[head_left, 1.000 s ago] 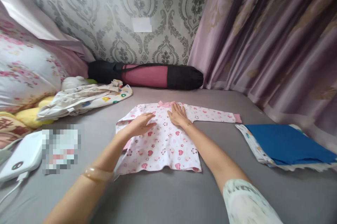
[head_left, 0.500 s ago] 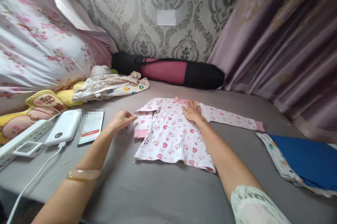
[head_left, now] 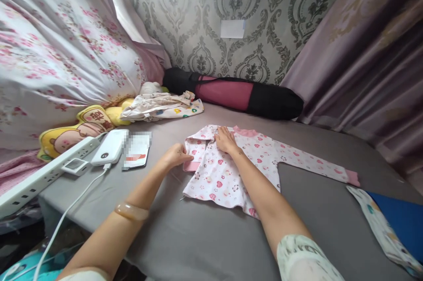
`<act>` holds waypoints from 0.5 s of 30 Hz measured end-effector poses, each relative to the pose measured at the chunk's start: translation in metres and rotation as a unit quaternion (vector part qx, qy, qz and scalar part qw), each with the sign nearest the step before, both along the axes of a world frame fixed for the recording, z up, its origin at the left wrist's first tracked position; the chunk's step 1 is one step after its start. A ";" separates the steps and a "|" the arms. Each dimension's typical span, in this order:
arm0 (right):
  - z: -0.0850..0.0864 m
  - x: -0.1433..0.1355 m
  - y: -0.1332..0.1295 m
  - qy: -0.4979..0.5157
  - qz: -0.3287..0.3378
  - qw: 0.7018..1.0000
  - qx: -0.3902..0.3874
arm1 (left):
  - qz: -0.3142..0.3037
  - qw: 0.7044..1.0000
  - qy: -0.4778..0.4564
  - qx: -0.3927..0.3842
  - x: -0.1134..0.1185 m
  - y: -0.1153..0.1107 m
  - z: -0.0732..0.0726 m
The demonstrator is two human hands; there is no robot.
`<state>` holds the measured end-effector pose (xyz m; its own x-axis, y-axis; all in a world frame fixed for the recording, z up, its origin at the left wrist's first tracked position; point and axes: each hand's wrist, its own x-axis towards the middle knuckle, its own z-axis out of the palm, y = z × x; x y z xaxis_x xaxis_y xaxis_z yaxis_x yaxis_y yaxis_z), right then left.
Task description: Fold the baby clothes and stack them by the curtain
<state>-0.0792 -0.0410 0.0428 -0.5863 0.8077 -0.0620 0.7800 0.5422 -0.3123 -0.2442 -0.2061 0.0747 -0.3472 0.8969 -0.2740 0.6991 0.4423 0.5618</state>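
On the bed (head_left: 185,237), the shirt (head_left: 228,179) lies spread, one sleeve (head_left: 198,149) doubled back. The left hand (head_left: 176,155) pinches that sleeve; the right hand (head_left: 225,140) rests flat, fingers spread. Straightening, I'd say, wanting a gentle outward pull.

Printed shirt (head_left: 221,175) partly hidden beneath right forearm (head_left: 261,193)

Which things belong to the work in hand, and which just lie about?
In hand:
white, pink-printed fabric top
left hand, at its sleeve
right hand, flat on its front

Seemingly lying about:
black-and-maroon cylindrical bag
white rectangular power bank
long white power strip
crumpled cream patterned cloth
folded blue fabric (role unclear)
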 end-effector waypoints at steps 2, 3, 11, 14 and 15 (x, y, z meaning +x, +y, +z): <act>-0.004 -0.008 -0.002 0.006 -0.011 1.000 -0.017 | -0.007 0.999 0.024 0.022 0.000 0.001 0.002; -0.006 -0.010 -0.003 0.009 -0.020 1.000 -0.018 | -0.007 0.997 0.055 0.045 0.000 0.001 0.004; -0.014 -0.010 -0.006 0.030 -0.032 0.999 0.024 | -0.022 0.886 0.397 0.238 -0.004 0.003 0.005; -0.015 -0.010 -0.005 0.025 -0.033 0.999 0.025 | -0.101 0.920 0.337 0.170 -0.013 0.000 -0.010; -0.015 -0.011 -0.005 0.024 -0.032 0.999 0.027 | -0.118 0.934 0.298 0.155 -0.017 0.000 -0.014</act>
<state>-0.0899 -0.0457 0.0275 -0.5344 0.8452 0.0097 0.7985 0.5086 -0.3221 -0.2612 -0.2060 0.0606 -0.1375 0.9720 0.1905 0.9863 0.1166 0.1168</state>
